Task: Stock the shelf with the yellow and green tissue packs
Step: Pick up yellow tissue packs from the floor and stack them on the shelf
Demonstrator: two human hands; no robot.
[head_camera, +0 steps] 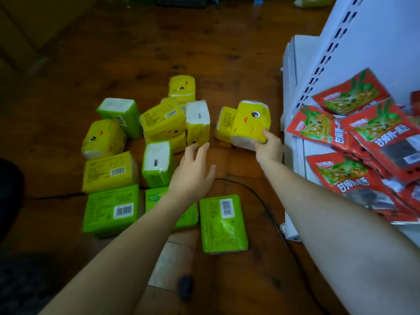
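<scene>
Several yellow and green tissue packs lie scattered on the wooden floor. My right hand (269,147) grips a yellow pack with a chick face (250,123) by its lower corner, lifted just left of the white shelf (297,64). Another yellow pack (223,123) stands right behind it. My left hand (193,171) hovers with fingers spread and holds nothing, just right of an upright green pack (156,164) and below a standing yellow pack (197,123). A green pack (222,223) lies flat near my forearms.
The white shelf unit rises at the right, its upper tier holding red snack bags (354,137). A black cable (256,196) runs across the floor between the packs and the shelf foot. A pale floor patch (172,262) lies under my left forearm.
</scene>
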